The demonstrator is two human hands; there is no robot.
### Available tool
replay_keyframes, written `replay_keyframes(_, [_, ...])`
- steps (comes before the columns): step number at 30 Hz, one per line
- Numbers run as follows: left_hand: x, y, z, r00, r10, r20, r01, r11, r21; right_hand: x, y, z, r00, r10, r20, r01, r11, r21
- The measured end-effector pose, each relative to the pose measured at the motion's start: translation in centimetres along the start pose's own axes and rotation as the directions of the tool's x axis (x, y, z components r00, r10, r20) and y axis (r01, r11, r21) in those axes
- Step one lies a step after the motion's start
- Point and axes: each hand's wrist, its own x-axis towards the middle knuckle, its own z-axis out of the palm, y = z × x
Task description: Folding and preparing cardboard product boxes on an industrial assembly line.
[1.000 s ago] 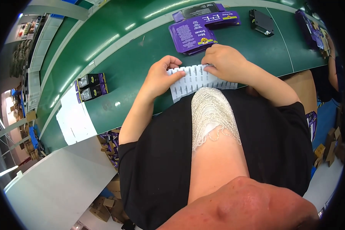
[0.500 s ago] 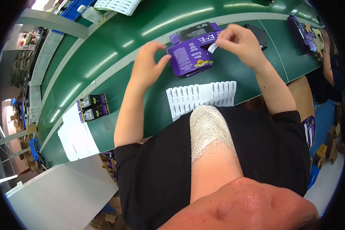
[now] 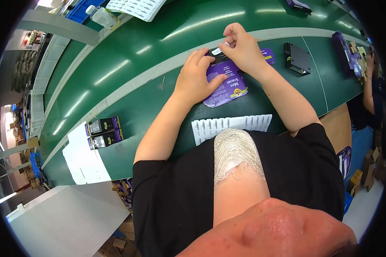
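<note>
The right hand point(image 3: 238, 46) curls its fingers by a white label point(image 3: 216, 51) on the flat purple box point(image 3: 221, 95), their grip unclear. The left hand point(image 3: 196, 79) rests on the box, thumb and fingers apart. The box lies on the green table point(image 3: 158, 100), beyond a label sheet point(image 3: 231, 123).

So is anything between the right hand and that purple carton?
Nothing visible: the right hand is over the purple carton, near a white label; the left hand rests on the carton's left side.

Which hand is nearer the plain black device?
Right. The right hand, above the purple cardboard, is left of the black device; the left hand, on the cardboard, sits farther left.
</note>
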Motion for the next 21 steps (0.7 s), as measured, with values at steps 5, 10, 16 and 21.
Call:
replay_keyframes(5, [-0.18,-0.08,0.22,0.999,0.016,-0.034,-0.015,0.999,0.034,-0.2,-0.51,0.45,0.999,0.03,-0.033,-0.031,0.998,-0.05])
replay_keyframes(10, [-0.21,-0.1,0.31,0.999,0.021,-0.042,-0.019,0.999,0.037,-0.24,-0.67,0.65,0.998,0.049,-0.051,-0.053,0.996,-0.077])
replay_keyframes(16, [-0.24,-0.13,0.23,0.999,0.022,-0.042,-0.02,0.999,0.043,-0.24,-0.67,0.8,0.998,0.035,-0.052,-0.041,0.993,-0.113])
replay_keyframes(21, [0.4,0.42,-0.26,1.0,0.018,0.0,-0.018,0.999,0.044,-0.2,-0.44,0.85,0.998,0.019,-0.058,-0.028,0.989,-0.147])
